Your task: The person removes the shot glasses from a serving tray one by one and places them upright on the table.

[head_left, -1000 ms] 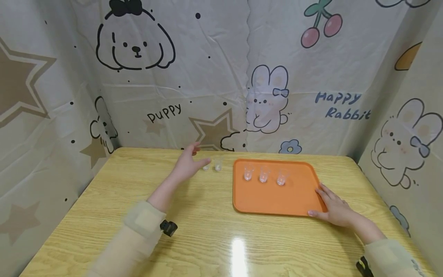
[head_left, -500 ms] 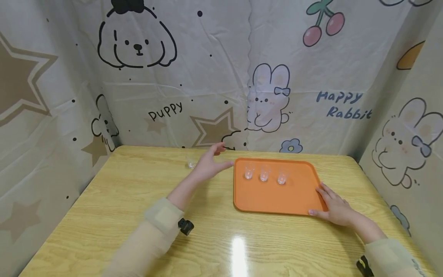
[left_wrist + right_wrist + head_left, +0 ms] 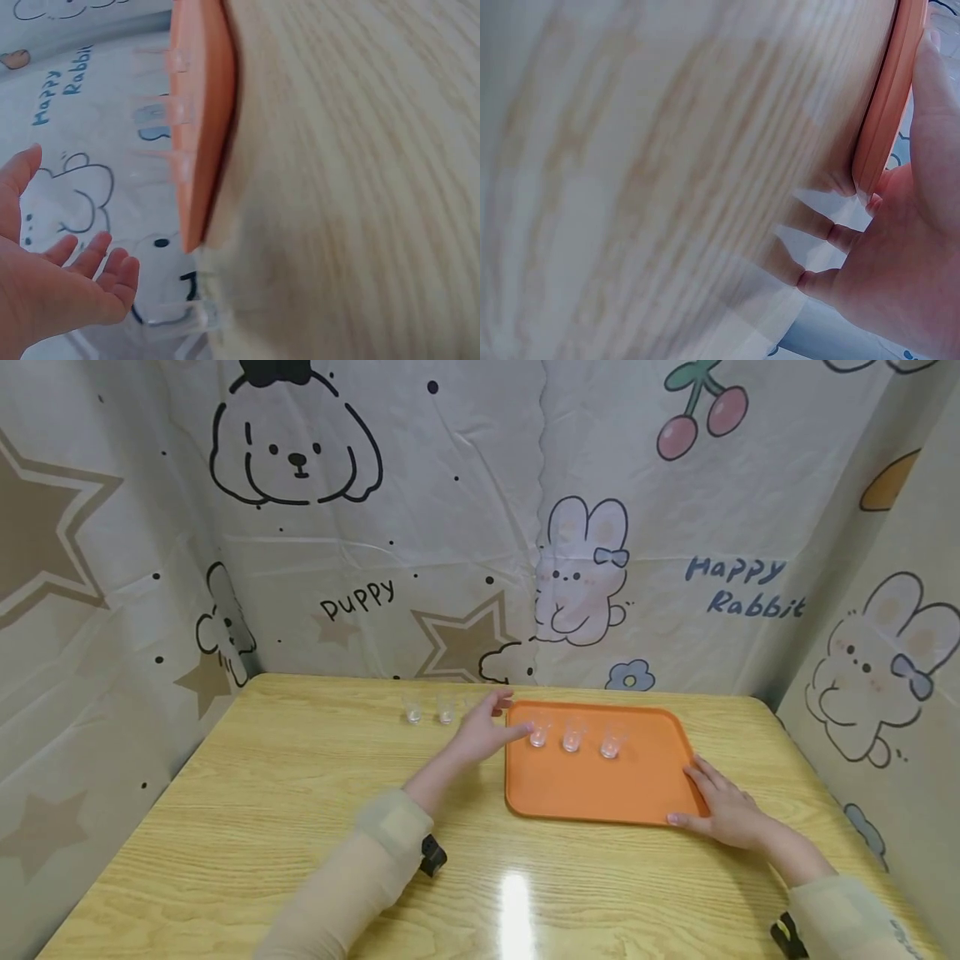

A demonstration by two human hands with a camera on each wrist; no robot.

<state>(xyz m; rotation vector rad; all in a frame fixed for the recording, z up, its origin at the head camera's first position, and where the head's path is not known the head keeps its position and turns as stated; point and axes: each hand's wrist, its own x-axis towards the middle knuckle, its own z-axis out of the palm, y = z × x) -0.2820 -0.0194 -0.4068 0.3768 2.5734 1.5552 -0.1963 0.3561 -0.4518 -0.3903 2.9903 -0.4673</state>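
An orange tray (image 3: 600, 793) lies on the table with three small clear cups standing in a row near its far side: a left cup (image 3: 537, 735), a middle cup (image 3: 572, 739) and a right cup (image 3: 610, 745). My left hand (image 3: 482, 732) hovers at the tray's left edge, thumb and fingers spread, holding nothing. Behind it, a clear cup (image 3: 184, 319) on the table is partly hidden in the head view. My right hand (image 3: 731, 810) rests against the tray's right end, its thumb at the near corner and fingers extended along the rim.
Two more clear cups, an outer cup (image 3: 413, 710) and an inner cup (image 3: 446, 710), stand on the wooden table (image 3: 300, 827) left of the tray, near its back edge. A printed cloth (image 3: 465, 527) hangs directly behind and at both sides.
My left hand has moved right from beside the table cups to the tray's left edge, uncovering two of those cups. My right hand, the tray and its three cups stay put.
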